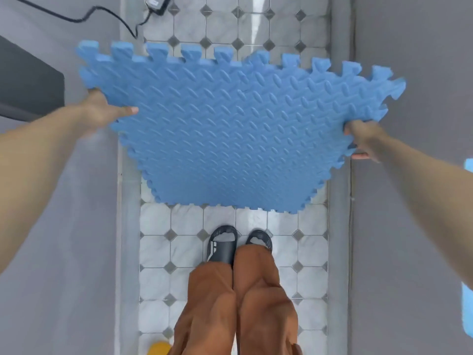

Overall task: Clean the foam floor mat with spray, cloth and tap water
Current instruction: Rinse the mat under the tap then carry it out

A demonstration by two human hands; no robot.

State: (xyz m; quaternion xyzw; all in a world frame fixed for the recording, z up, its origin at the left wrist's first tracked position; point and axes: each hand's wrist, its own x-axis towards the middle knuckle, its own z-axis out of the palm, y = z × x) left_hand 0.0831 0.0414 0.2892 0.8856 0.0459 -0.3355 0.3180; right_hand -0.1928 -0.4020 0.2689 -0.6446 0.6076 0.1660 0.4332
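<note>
A blue foam floor mat (230,129) with a ribbed tread pattern and jigsaw-toothed edges hangs in the air in front of me, tilted so its far edge is higher than its near edge. My left hand (105,111) grips its left edge, thumb on top. My right hand (363,140) grips its right edge, fingers wrapped under. The mat spans almost the full width of the tiled strip below. No spray, cloth or tap shows in this view.
A narrow tiled floor (179,242) runs between grey walls on both sides. My feet in dark slides (222,245) stand just behind the mat. A black cable with a power adapter (156,3) lies at the far end. A yellow object (158,348) peeks in at the bottom.
</note>
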